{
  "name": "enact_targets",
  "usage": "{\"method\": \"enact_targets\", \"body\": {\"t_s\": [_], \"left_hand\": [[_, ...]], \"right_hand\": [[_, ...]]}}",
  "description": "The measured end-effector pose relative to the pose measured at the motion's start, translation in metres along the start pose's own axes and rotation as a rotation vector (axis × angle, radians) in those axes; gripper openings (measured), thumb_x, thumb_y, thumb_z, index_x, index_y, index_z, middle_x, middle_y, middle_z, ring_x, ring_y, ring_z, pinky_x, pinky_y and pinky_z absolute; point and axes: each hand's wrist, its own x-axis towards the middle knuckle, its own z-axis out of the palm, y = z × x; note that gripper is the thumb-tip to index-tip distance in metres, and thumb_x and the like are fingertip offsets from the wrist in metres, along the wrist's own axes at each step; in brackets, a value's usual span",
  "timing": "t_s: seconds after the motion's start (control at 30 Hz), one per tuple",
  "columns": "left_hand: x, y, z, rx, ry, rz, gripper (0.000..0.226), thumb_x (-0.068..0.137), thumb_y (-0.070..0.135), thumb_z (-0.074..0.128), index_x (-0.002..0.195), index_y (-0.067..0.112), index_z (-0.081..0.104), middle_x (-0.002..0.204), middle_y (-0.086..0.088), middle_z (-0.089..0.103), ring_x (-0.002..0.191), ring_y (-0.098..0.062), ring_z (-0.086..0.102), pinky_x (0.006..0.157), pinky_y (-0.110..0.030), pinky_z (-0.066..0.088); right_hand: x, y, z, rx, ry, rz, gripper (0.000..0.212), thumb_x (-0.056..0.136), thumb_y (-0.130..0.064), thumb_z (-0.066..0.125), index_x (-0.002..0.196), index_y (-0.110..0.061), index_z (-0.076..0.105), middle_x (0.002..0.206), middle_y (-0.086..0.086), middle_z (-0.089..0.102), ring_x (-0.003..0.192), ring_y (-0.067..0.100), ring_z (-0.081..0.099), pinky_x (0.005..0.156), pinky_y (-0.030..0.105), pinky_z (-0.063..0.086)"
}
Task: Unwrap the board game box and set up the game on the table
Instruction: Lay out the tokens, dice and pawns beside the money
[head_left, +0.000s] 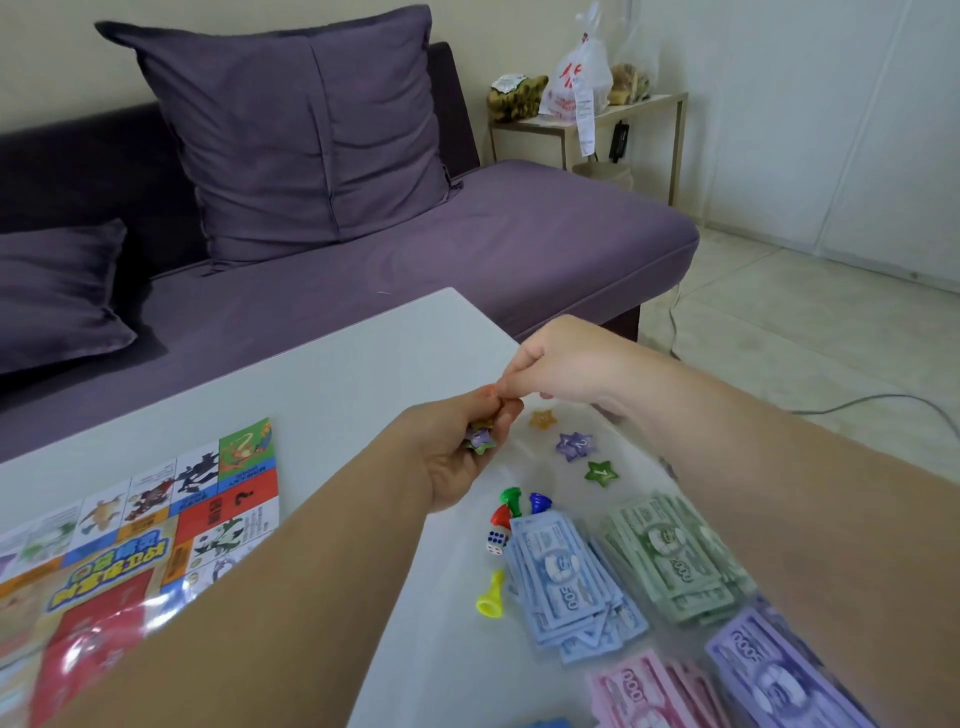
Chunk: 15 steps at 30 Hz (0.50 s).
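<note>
- The biggest risk lies where the hands meet. The left hand (457, 457) holds a small clutch of star tokens (478, 441) in its curled fingers, and the right hand (561, 364) pinches at the top of it. A pull that drags more than one star could spill the rest onto the table (337, 353).
- Spilled stars would probably land among the light pieces just below: the green pawn (511, 498), blue pawn (540, 503), red pawn (501, 517) and dice (496, 540), which stand close together and tip or roll easily.
- The hands work near the table's far corner, beside the sofa (519, 249), so a flicked token could go over the edge.
- The right forearm hangs over the green banknotes (675, 561) and purple banknotes (779, 675). If it dropped, it could sweep these loosely fanned stacks out of order.
- The left arm reaches in from the lower left with the palm turned inward and the fingers wrapped round the stars.
- The right arm comes in from the right with the wrist bent, thumb and forefinger closed on the top of the clutch. How many stars that pinch holds is hidden.
- Three stars already lie on the table in a slanting row just right of the left hand: the orange star (543, 418), purple star (574, 446) and green star (601, 473).
- The game board (130, 545) lies flat at the table's left, well apart from the stars.
- The yellow pawn (491, 597) lies on its side beside the blue banknotes (566, 577), and the pink banknotes (649, 691) are at the near edge.
</note>
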Motion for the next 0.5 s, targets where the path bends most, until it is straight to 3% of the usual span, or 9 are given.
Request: {"method": "enact_targets", "body": {"t_s": [0.1, 0.2, 0.3, 0.37, 0.43, 0.5], "left_hand": [[0.005, 0.006, -0.007, -0.060, 0.019, -0.010, 0.013, 0.092, 0.003, 0.054, 0.085, -0.006, 0.060, 0.063, -0.014, 0.067, 0.050, -0.015, 0.064, 0.057, -0.021, 0.055], [0.004, 0.013, -0.015, -0.120, 0.047, -0.012, 0.020, 0.096, 0.006, 0.048, 0.082, -0.006, 0.056, 0.072, -0.017, 0.063, 0.067, -0.021, 0.065, 0.068, -0.029, 0.055], [-0.006, 0.020, -0.023, -0.149, 0.020, -0.053, 0.014, 0.094, 0.001, 0.044, 0.091, -0.007, 0.056, 0.093, -0.019, 0.058, 0.100, -0.027, 0.059, 0.082, -0.037, 0.053], [-0.013, 0.022, -0.028, -0.167, -0.018, -0.071, 0.018, 0.092, -0.006, 0.038, 0.099, -0.008, 0.054, 0.099, -0.020, 0.056, 0.108, -0.030, 0.056, 0.085, -0.038, 0.050], [-0.020, 0.022, -0.029, -0.166, -0.052, -0.071, 0.025, 0.092, -0.012, 0.030, 0.099, -0.009, 0.054, 0.099, -0.021, 0.056, 0.102, -0.031, 0.057, 0.088, -0.039, 0.047], [-0.028, 0.020, -0.026, -0.140, -0.086, -0.075, 0.028, 0.092, -0.015, 0.028, 0.099, -0.009, 0.054, 0.097, -0.022, 0.058, 0.090, -0.030, 0.059, 0.087, -0.039, 0.046]], "right_hand": [[0.017, -0.004, -0.003, 0.027, 0.021, 0.073, 0.024, 0.081, -0.028, 0.071, 0.096, -0.010, 0.075, 0.096, 0.003, 0.073, 0.079, 0.014, 0.053, 0.074, 0.024, 0.044], [0.028, -0.004, 0.001, -0.069, 0.039, 0.087, 0.019, 0.078, -0.027, 0.075, 0.089, -0.012, 0.077, 0.099, 0.003, 0.073, 0.091, 0.016, 0.064, 0.086, 0.028, 0.048], [0.028, 0.001, 0.009, -0.263, 0.085, 0.082, 0.025, 0.076, -0.035, 0.075, 0.090, -0.014, 0.076, 0.097, 0.002, 0.071, 0.094, 0.022, 0.065, 0.083, 0.031, 0.050], [0.022, 0.001, 0.009, -0.202, 0.161, 0.038, 0.025, 0.079, -0.037, 0.072, 0.090, -0.014, 0.075, 0.095, -0.001, 0.070, 0.095, 0.021, 0.064, 0.082, 0.031, 0.050], [0.012, -0.007, 0.006, -0.053, 0.158, -0.022, 0.030, 0.083, -0.036, 0.068, 0.094, -0.009, 0.074, 0.098, 0.005, 0.071, 0.093, 0.017, 0.064, 0.076, 0.028, 0.048], [-0.001, -0.018, 0.004, 0.044, 0.063, -0.038, 0.030, 0.083, -0.039, 0.067, 0.098, -0.013, 0.074, 0.099, 0.000, 0.071, 0.088, 0.009, 0.063, 0.073, 0.025, 0.046]]}}
